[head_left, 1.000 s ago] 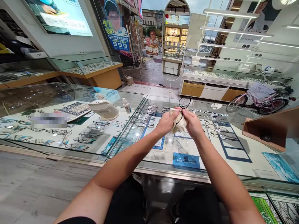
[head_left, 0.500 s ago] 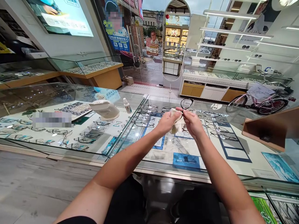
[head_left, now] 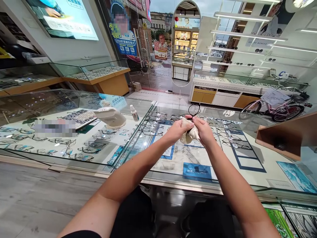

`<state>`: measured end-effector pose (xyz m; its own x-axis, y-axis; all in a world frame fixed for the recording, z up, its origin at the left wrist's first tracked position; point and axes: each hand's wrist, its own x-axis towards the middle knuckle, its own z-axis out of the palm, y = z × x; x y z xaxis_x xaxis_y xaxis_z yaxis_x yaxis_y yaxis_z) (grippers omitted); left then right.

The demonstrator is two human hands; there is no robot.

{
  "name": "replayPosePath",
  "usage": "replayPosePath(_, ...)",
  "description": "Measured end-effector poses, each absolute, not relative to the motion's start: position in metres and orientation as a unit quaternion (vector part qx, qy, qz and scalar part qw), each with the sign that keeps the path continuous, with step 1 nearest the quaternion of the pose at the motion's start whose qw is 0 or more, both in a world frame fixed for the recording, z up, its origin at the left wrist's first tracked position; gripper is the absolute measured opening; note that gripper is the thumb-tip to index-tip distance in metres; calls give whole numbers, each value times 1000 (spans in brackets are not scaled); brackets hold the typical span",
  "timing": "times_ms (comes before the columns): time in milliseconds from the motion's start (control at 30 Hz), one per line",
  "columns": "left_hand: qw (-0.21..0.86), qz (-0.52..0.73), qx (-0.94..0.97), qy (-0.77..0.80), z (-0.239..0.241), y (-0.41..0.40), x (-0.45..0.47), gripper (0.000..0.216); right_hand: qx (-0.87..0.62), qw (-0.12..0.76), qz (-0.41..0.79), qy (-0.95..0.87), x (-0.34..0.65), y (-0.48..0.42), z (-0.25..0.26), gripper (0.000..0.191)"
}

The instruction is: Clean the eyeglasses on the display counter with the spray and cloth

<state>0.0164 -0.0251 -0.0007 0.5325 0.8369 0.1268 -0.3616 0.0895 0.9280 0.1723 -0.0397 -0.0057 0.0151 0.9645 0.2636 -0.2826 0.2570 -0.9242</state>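
Note:
Both my hands meet above the glass display counter point(head_left: 138, 155). My left hand point(head_left: 177, 129) is closed on a cream cleaning cloth point(head_left: 188, 135) that hangs bunched between the hands. My right hand point(head_left: 204, 129) pinches a pair of black-framed glasses point(head_left: 194, 109), whose one round lens sticks up past the fingertips; the other lens is hidden in the cloth. The cloth wraps around part of the frame.
Rows of spectacle frames lie inside the counter under the glass. On top stand a small spray bottle point(head_left: 134, 112) and a white device point(head_left: 110, 116) to the left. A wooden box point(head_left: 287, 135) sits at the right. A pink bicycle point(head_left: 274, 109) stands behind.
The hands stayed together over the counter. The glasses' exposed lens shifted slightly right, then back left, and the cloth moved a little between the fingers.

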Motion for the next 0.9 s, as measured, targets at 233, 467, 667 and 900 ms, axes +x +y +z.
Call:
replayPosePath(233,695,466,498,227,-3,-23,19,70,-357,595,469,-546,174,-43,-3,40)
replayPosePath(467,757,364,510,185,0,-18,8,64,-363,637,511,-450,176,-47,9,42)
replayPosePath(667,741,429,469,217,1,-7,6,54,-354,707,436,-429,185,-44,14,36)
replayPosePath(900,742,472,437,190,12,-4,-1,47,-373,715,397,-439,191,-40,8,33)
